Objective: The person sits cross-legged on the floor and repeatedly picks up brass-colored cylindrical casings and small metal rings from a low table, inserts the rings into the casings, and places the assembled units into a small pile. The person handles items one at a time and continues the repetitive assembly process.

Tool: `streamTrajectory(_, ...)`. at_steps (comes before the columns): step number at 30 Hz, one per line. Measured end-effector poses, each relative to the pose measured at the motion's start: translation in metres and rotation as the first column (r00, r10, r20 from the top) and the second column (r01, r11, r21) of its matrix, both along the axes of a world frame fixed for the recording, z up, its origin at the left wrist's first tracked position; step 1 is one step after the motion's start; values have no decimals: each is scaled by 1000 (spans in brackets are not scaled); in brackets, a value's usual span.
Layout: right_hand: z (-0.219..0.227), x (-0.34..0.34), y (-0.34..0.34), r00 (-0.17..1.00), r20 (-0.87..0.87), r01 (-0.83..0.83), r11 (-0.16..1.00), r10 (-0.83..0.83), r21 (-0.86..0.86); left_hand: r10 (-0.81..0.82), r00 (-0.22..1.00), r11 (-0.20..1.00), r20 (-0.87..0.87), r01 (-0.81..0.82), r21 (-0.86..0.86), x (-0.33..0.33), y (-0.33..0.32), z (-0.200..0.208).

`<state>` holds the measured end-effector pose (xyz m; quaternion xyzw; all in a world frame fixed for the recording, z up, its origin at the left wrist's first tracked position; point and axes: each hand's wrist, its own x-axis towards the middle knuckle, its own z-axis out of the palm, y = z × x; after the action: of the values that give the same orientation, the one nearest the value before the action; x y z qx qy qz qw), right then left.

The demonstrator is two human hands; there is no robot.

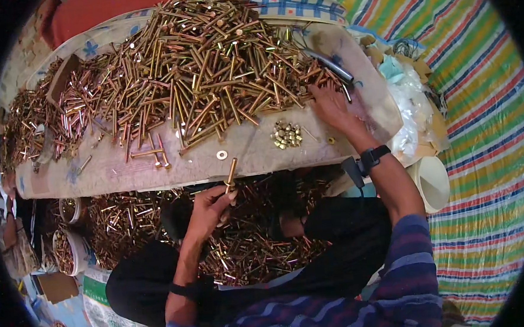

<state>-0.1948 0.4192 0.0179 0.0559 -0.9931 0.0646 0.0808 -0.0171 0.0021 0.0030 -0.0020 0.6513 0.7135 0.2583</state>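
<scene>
Close to the near edge of the board, my left hand (208, 211) pinches a brass-coloured bolt (232, 171) that stands nearly upright, its lower end hidden by the fingers. My right hand (331, 109) reaches to the right end of a big heap of similar bolts (209, 65). Its fingers are curled down among the bolts, and what they grip cannot be made out. A grey metal tube (331, 66) lies just beyond it. Between the hands sit a small pile of brass-coloured nuts (286, 135) and a flat washer (222, 155). Several bolts (150, 153) lie apart from the heap.
More bolts (249, 253) fill the space below the board, between my legs. A white bucket (435, 184) stands at the right, near clear plastic bags (410, 111). Tubs (77, 253) of small parts are at the left. A striped sheet (485, 235) covers the right side.
</scene>
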Motion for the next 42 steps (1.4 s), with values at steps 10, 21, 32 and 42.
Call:
streamTrajectory(10,27,36,1,976,-98,-170,962,194,213,-4,999,999,-46,2,-48,4,4,2)
streamTrajectory(21,78,111,-85,960,72,-233,916,270,-328,-17,973,995,-231,-7,-103,11,4,0)
streamTrajectory(32,87,132,-150,868,35,-419,769,495,-483,-9,992,996,-128,-3,-93,8,-7,-8)
streamTrajectory(42,88,128,-154,874,-1,-420,754,486,-506,17,979,979,-203,-57,-196,7,-7,-6)
